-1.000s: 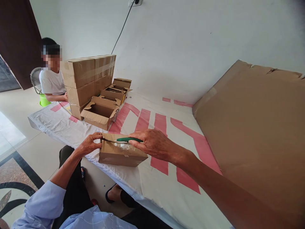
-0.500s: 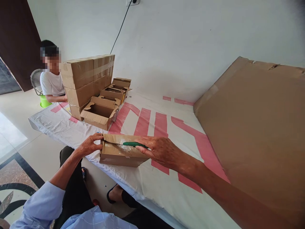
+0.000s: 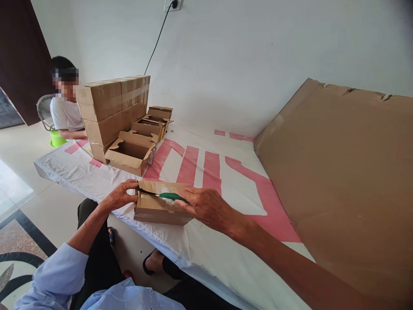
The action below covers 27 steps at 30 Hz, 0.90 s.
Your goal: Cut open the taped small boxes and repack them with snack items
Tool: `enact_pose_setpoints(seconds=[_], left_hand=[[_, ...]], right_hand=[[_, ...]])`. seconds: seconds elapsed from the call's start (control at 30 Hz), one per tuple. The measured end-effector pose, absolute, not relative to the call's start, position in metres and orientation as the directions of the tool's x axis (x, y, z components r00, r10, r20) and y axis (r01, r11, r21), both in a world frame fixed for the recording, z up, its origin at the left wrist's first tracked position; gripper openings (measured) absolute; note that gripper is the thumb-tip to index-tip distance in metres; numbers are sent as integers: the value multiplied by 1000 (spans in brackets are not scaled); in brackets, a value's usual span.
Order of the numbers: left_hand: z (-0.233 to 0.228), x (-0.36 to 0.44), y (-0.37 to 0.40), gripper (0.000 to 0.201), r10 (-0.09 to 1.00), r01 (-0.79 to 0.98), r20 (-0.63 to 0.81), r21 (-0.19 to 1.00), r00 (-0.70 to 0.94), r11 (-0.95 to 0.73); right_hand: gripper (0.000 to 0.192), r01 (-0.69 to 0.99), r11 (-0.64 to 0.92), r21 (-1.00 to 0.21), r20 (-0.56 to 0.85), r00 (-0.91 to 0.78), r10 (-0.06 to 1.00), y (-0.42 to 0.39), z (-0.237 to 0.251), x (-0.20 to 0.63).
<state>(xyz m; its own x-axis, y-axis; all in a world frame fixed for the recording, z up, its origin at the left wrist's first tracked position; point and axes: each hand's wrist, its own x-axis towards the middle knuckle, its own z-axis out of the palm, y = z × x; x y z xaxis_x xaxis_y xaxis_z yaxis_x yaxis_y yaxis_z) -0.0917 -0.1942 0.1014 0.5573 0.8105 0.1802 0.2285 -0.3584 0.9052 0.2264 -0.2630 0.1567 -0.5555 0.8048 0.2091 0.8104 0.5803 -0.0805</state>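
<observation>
Fingers of the right hand [image 3: 204, 207] wrap a green-handled cutter [image 3: 171, 196], its tip at the taped seam of the cardboard box [image 3: 158, 215], while the left hand [image 3: 121, 196] pinches that box's left end. For a clean slit, the blade should probably run shallow along the seam, with the left hand out of its line, since the tip points that way. The box sits near the front edge of the cloth-covered table [image 3: 222, 262], so firm bracing matters; open boxes [image 3: 125, 163] and a taped stack [image 3: 108, 103] stand beyond.
</observation>
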Motion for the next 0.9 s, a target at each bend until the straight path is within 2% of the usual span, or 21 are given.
enact_pose_setpoints(seconds=[0.13, 0.27, 0.4, 0.47, 0.5, 0.6, 0.67, 0.73, 0.8, 0.9], left_hand=[[102, -94, -194, 40, 813, 244, 198, 892, 548, -381], [95, -95, -191, 40, 819, 253, 197, 890, 539, -380], [82, -102, -183, 67, 858, 212, 153, 934, 490, -287], [78, -107, -181, 78, 868, 188, 125, 952, 480, -241], [77, -109, -180, 78, 864, 180, 117, 956, 490, -232], [78, -110, -178, 70, 843, 157, 120, 959, 524, -235], [79, -108, -178, 65, 832, 144, 128, 960, 540, -241], [80, -106, -177, 62, 820, 143, 130, 958, 557, -249], [80, -106, -177, 63, 804, 159, 123, 952, 581, -260], [84, -109, -179, 71, 793, 248, 68, 930, 605, -270]], right_hand=[[35, 841, 540, 21, 226, -530, 817, -277, 154, 215], [40, 880, 471, 58, 271, -468, 841, -290, 145, 213], [39, 928, 366, 66, 225, -371, 901, -290, 138, 226], [39, 950, 313, -5, 200, -306, 931, -288, 141, 245], [39, 952, 297, -80, 192, -278, 941, -287, 145, 257], [40, 889, 243, -389, 207, -173, 963, -289, 149, 294], [42, 828, 161, -538, 239, -34, 971, -296, 136, 314], [45, 803, 45, -595, 265, 143, 954, -309, 105, 329], [44, 802, -77, -592, 264, 283, 922, -325, 59, 342], [38, 821, -179, -542, 250, 361, 899, -348, -6, 358]])
